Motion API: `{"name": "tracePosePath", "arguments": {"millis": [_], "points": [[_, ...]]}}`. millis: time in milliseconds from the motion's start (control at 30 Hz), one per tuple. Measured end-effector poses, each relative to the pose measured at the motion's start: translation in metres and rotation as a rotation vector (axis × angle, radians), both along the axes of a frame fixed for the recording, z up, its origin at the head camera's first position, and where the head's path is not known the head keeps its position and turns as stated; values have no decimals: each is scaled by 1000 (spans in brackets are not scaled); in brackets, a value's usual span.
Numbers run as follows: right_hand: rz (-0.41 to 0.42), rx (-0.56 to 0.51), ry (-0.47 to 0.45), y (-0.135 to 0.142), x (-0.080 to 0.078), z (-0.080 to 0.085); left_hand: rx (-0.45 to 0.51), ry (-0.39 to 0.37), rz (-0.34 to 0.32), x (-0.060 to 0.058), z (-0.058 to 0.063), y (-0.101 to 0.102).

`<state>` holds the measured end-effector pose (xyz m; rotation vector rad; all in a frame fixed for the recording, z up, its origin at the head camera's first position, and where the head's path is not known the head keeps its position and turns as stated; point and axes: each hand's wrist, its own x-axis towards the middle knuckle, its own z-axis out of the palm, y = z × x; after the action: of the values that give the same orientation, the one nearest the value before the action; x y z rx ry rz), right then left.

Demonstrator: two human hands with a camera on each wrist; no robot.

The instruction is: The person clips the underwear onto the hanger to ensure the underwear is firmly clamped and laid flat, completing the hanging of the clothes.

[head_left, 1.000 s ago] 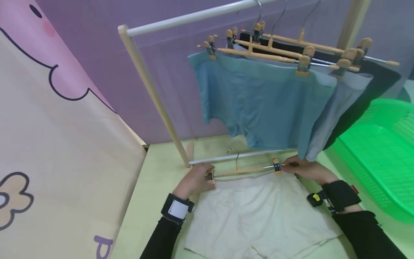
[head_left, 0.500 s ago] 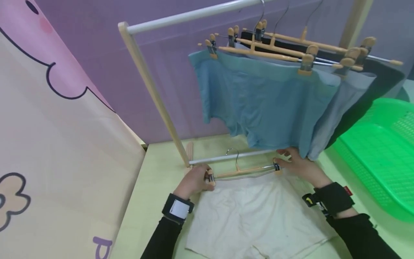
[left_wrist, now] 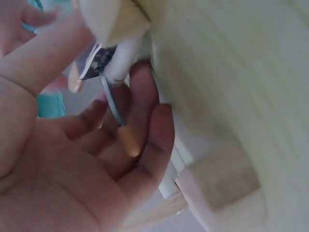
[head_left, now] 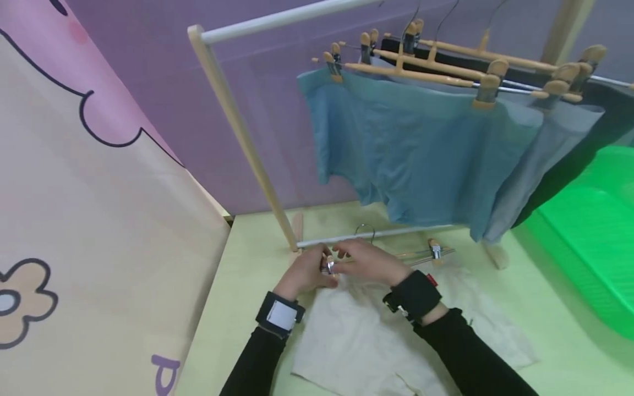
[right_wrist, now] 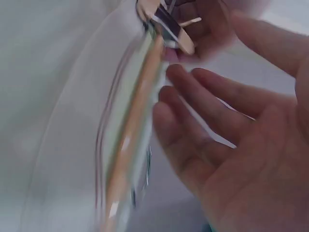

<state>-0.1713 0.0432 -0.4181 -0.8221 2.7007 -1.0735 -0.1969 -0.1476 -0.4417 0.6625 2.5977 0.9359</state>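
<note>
White shorts [head_left: 356, 330] lie flat on the table, with a clip hanger [head_left: 408, 255] along their waistband. My left hand [head_left: 307, 269] holds the hanger's left end, fingers curled behind it at the left clip [right_wrist: 166, 24]. In the left wrist view the rod's orange tip [left_wrist: 129, 141] lies against those fingers. Close beside, my right hand [head_left: 373, 261] reaches across the waistband to the same clip. Its fingers are spread and slightly bent in the right wrist view, holding nothing. The right clip [head_left: 436, 250] sits untouched at the hanger's other end.
A small rack with a white top rod [head_left: 292, 21] and wooden post [head_left: 245, 137] stands behind. Blue shorts [head_left: 421, 148], pale grey shorts [head_left: 520, 170] and a dark garment [head_left: 557, 170] hang from it on clip hangers. At right is a green basket [head_left: 569, 242].
My right hand has left the right clip and moved left along the hanger to the left clip. The left hand stays at the hanger's left end. The head view has shifted slightly.
</note>
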Motion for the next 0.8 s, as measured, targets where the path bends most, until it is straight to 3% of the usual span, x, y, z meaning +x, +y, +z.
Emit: {"name": "tracePosePath", "arguments": {"millis": [233, 500, 667, 800], "points": [[-126, 9, -86, -18, -14, -14, 76, -11, -39, -2, -1, 2], [-70, -86, -238, -15, -20, -19, 147, -56, -55, -6, -3, -5], [-69, -122, -252, -6, -27, -19, 221, -131, -66, -8, -3, -6], [-87, -137, -264, 2, -30, -20, 259, -222, -15, -9, -3, -6]]}}
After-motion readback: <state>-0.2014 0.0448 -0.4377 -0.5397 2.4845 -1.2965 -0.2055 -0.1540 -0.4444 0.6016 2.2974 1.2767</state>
